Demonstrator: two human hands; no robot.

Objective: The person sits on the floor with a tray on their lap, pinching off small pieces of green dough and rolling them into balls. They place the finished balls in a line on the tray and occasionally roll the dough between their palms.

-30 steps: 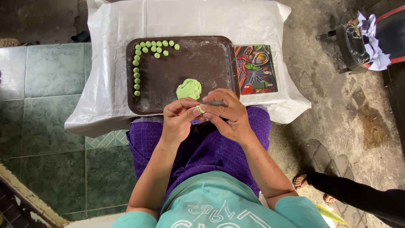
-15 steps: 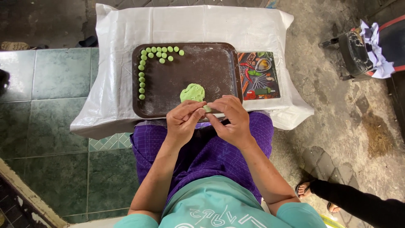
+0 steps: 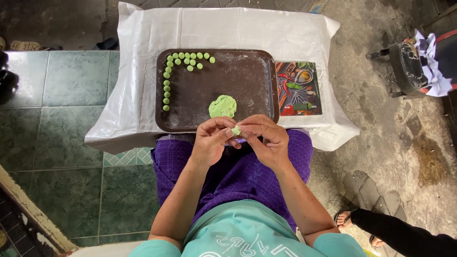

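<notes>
- Both hands are up together just past the near edge of the tray [image 3: 266, 71], over my purple lap.
- Left hand [image 3: 212, 143]: fingers curled in, thumb and fingertips pinched on the small green dough bit [image 3: 236, 130].
- Right hand [image 3: 266, 140]: fingers bent round from the other side, tips pressing the same bit, so it sits squeezed between the two hands.
- Just beyond my knuckles, on the tray near the middle of its near edge, lies the flat green dough lump [image 3: 222, 106], apart from my fingers.
- Small green balls [image 3: 166, 88] run in a line down the tray's left edge, and more of them cluster along the far edge at the far-left corner.
- Tray itself is dark brown, dusted pale, and sits on the white cloth [image 3: 228, 28] that covers the low table.
- Touching the tray's right edge, on the cloth, lies a picture mat [image 3: 299, 88] with spoons and chillies.
- Off to the right on the rough ground stands a dark stool [image 3: 404, 66] with crumpled cloth beside it.
- Another person's sandalled foot [image 3: 343, 220] and dark sleeve show at the lower right, well apart from my hands.
</notes>
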